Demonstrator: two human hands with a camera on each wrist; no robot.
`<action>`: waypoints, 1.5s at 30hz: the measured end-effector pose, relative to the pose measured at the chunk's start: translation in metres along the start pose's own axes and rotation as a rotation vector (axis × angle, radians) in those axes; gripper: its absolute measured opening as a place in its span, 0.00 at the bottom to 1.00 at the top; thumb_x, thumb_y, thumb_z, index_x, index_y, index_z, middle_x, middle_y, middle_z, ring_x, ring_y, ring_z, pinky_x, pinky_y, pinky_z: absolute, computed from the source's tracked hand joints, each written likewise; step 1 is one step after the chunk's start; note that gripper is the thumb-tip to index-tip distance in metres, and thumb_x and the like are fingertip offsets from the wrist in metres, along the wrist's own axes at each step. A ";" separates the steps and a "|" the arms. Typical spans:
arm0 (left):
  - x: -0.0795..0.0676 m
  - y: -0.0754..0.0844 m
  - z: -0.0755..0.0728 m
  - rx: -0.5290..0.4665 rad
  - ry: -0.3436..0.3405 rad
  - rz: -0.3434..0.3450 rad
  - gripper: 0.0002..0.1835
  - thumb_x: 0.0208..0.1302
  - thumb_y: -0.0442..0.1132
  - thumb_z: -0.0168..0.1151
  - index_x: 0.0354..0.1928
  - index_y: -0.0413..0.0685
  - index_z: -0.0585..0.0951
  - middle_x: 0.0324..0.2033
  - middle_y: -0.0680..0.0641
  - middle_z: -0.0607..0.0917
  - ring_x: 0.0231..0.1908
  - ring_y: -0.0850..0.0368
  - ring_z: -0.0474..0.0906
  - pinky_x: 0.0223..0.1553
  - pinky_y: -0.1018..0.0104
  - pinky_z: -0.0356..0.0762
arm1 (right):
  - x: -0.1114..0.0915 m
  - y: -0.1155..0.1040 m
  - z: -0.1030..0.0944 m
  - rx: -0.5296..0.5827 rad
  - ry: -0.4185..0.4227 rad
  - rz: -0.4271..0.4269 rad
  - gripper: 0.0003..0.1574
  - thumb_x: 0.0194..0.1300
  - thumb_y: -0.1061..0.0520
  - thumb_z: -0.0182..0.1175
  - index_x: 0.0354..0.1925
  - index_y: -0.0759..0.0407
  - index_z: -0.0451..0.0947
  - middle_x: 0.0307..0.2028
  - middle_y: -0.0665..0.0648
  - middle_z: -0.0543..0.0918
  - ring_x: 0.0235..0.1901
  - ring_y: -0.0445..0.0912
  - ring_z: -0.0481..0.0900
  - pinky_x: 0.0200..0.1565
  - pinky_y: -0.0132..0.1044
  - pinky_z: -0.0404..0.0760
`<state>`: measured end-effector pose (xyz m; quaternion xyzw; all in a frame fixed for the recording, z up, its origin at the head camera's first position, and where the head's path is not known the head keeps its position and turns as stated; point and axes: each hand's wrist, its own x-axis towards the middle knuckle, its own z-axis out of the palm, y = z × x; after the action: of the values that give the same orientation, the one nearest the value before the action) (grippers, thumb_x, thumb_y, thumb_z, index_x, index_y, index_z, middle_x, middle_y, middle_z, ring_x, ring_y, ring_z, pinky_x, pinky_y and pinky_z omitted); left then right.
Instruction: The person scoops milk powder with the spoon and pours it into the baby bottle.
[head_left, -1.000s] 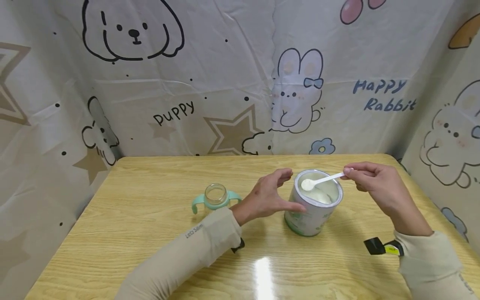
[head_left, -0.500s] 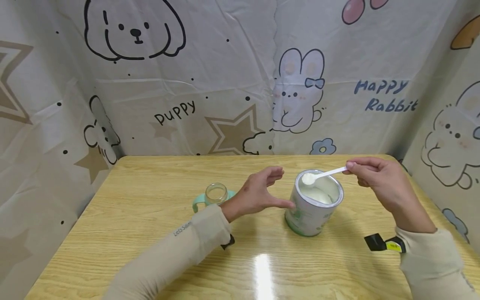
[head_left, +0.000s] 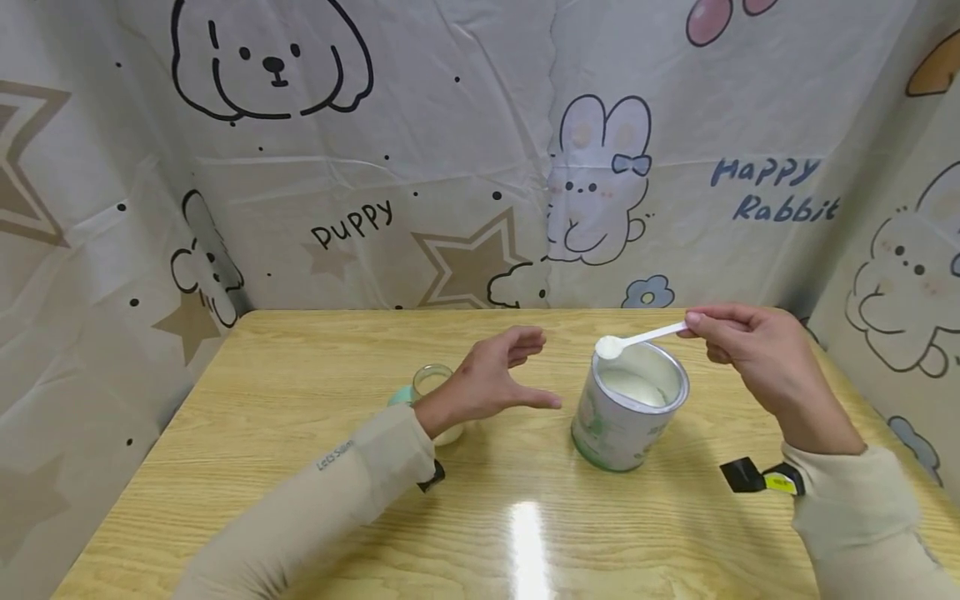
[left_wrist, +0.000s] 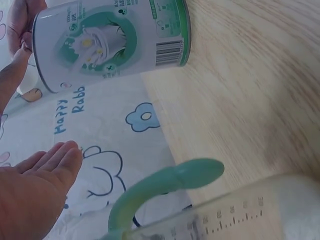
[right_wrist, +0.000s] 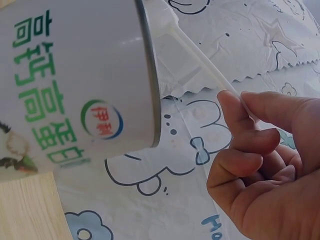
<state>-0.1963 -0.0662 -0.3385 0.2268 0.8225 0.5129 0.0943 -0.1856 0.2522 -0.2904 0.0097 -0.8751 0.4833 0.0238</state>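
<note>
My right hand (head_left: 772, 362) pinches the end of a white scoop (head_left: 637, 338) between thumb and fingertips. The bowl of the scoop carries a heap of pale powder over the left rim of a white and green milk powder can (head_left: 626, 433). More powder lies inside that can, which stands upright without a lid. To the can's left, my left hand (head_left: 483, 379) is held apart from it, thumb and fingers spread around nothing. Behind the left wrist stands a clear baby bottle (left_wrist: 240, 212) with green handles (left_wrist: 165, 182), uncapped and partly hidden by the arm.
Everything stands on a light wooden table (head_left: 300, 358). A printed curtain (head_left: 420, 100) closes off the back and both sides. Black wrist cameras (head_left: 742, 475) are strapped at the cuffs.
My left hand has moved left from beside the can towards the bottle, covering more of it. The scoop of powder has risen slightly and shifted left to the can's rim.
</note>
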 end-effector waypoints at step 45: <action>-0.039 -0.022 -0.060 0.013 0.049 -0.041 0.46 0.52 0.38 0.80 0.72 0.39 0.65 0.67 0.41 0.72 0.67 0.48 0.69 0.67 0.56 0.69 | 0.012 -0.043 0.056 0.300 -0.100 -0.089 0.21 0.73 0.54 0.61 0.52 0.72 0.76 0.30 0.43 0.86 0.26 0.40 0.69 0.30 0.28 0.73</action>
<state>-0.1909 -0.1406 -0.3342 0.1978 0.8324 0.5109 0.0834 -0.1973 0.1819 -0.2836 0.0760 -0.7918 0.6060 0.0001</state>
